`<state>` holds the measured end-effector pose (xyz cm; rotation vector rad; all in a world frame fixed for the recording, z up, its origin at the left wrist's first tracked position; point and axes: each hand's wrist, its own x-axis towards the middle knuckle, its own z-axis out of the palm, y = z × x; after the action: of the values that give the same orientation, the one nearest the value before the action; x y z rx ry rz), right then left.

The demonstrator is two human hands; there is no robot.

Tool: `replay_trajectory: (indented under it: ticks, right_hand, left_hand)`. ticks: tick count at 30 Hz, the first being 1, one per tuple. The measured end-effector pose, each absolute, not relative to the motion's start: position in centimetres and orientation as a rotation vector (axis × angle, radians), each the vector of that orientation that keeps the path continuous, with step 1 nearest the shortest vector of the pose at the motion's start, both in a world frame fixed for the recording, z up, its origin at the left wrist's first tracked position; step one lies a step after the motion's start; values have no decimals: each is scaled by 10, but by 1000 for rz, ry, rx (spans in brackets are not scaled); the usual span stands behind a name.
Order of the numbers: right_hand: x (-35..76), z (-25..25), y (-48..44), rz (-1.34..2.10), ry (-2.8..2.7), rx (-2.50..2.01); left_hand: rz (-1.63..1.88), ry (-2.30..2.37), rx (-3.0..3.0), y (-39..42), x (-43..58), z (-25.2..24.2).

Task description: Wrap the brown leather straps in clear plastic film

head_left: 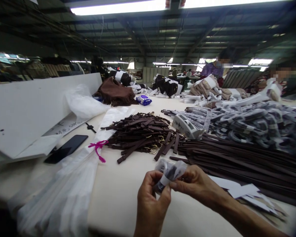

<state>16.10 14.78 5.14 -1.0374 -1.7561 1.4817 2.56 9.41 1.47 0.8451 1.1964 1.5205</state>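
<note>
My left hand (154,197) is closed round a rolled dark strap in clear plastic wrap (166,177), which has a white paper band about its middle. From the right, my right hand (193,182) pinches the same bundle at its band, thumb and fingers pressed together. Both hands are above the pale table near its front edge. Just beyond them lies a heap of short brown straps with gold-coloured buckles (143,131). Long brown straps (227,154) lie in a flat stack to the right, and white paper strips (246,192) sit beside my right forearm.
A tape dispenser (187,126) stands behind the straps, near many plastic-wrapped strap bundles (251,125). At left are a black phone (66,148), long plastic sleeves (64,194) tied with pink string (98,146), and a white board (39,108). Farther back, a brown bag (115,92) and people.
</note>
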Motion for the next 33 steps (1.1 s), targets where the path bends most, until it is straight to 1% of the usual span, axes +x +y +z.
replay_trajectory:
  ticks: [5, 10, 15, 20, 26, 29, 33]
  right_hand:
    - [152, 53, 137, 1419, -1809, -1093]
    - [146, 58, 133, 1396, -1854, -1059]
    - [147, 63, 131, 1433, -1877, -964]
    - [151, 61, 130, 1299, -1840, -1078]
    - [159, 70, 131, 1134, -1936, -1097]
    - [162, 71, 132, 1170, -1917, -1104]
    - [164, 61, 133, 1294, -1826, -1094]
  left_hand:
    - [1541, 969, 770, 85, 22, 21]
    - [1533, 983, 575, 85, 17, 22]
    - [1470, 846, 405, 87, 10, 21]
    - [1432, 834, 364, 86, 10, 20]
    - [1397, 860, 352, 87, 13, 23]
    - [1380, 849, 351, 86, 17, 23]
    - [1344, 837, 299, 87, 19, 17]
